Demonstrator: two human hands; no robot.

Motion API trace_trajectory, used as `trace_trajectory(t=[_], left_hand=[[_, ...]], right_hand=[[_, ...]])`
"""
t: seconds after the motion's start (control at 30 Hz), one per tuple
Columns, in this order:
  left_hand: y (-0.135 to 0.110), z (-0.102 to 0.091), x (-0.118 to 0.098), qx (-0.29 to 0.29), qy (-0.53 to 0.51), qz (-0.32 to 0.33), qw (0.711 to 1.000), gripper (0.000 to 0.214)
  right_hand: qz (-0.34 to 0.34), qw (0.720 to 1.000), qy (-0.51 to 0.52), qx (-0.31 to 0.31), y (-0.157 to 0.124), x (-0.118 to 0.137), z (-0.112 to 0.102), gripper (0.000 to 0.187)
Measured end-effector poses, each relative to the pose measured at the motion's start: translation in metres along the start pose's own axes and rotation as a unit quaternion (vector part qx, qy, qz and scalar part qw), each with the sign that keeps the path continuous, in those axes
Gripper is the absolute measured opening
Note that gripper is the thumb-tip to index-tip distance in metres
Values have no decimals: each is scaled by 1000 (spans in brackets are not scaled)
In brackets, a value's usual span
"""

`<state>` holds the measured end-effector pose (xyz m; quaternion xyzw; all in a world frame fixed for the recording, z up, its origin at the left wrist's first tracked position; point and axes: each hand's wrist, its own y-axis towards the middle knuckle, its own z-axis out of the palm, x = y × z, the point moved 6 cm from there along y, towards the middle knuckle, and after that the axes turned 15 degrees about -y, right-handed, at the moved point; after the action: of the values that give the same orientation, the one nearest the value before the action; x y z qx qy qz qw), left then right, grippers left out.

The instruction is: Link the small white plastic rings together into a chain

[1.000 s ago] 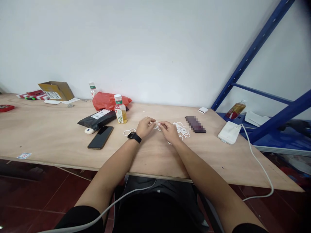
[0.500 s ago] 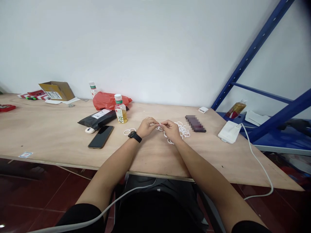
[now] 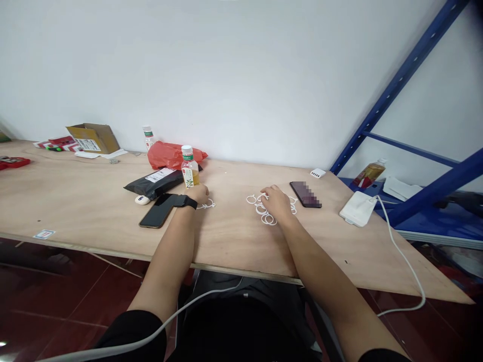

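My left hand, with a black watch on its wrist, is low over a small group of white plastic rings in front of a drink bottle. Its fingers bend down, and their tips are hidden behind the hand. Over a larger heap of thin white rings hovers my right hand, its fingers apart and reaching down among the rings. Several rings lie overlapping there, partly covered by the hand. Small tabs stick out from some rings.
Left of my hands lie a phone, a white earbud case, a black parcel and a red bag. To the right are a dark pixelated slab, a white charger and a white power bank with a cable.
My hands, pinched together in the middle before, have parted. The left moved left to the small ring group; the right moved slightly right over the heap. The camera view shifted a little.
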<state>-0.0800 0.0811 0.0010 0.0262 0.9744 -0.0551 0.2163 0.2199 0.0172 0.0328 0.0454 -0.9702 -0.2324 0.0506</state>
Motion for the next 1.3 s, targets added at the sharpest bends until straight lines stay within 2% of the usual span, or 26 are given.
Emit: trace_trajectory(t=[0.07,0.17,0.23,0.37,0.5,0.6,0.7,0.8,0.93,1.07,1.3], left_hand=[[1,3,-5,-20,-10,6,1000,35],[0,8,-30,-54,-57,81,994,22],[-5,8,-50,-82,-123,142,979,17],[-22,11,-88,-94,-242,261,930,19],[-35,20,-110,-91,-238,318,913,17],[-39,21,-117,-104,-240,359,896,20],[-45,14,-119,-150,-255,413,862,28],[-50,8,-121,-183,-255,442,840,25],[-52,9,-126,-168,-257,456,835,15],[-55,10,-129,-159,-270,475,822,15],[-52,11,-128,-154,-273,436,844,16]], right_hand=[[-11,999,31,2,-1,8,3,19],[-51,993,102,-12,-5,28,6,19],[-75,987,143,-19,-8,40,8,24],[-85,971,223,-12,-11,50,10,30],[-69,955,289,-14,-12,48,6,23],[-44,947,317,-28,-11,44,3,23],[-9,942,331,-46,-10,38,5,25],[8,940,336,-59,-10,34,6,26],[19,935,349,-62,-10,32,8,27],[30,928,366,-64,-10,30,10,28],[-34,940,329,-83,-9,35,0,23]])
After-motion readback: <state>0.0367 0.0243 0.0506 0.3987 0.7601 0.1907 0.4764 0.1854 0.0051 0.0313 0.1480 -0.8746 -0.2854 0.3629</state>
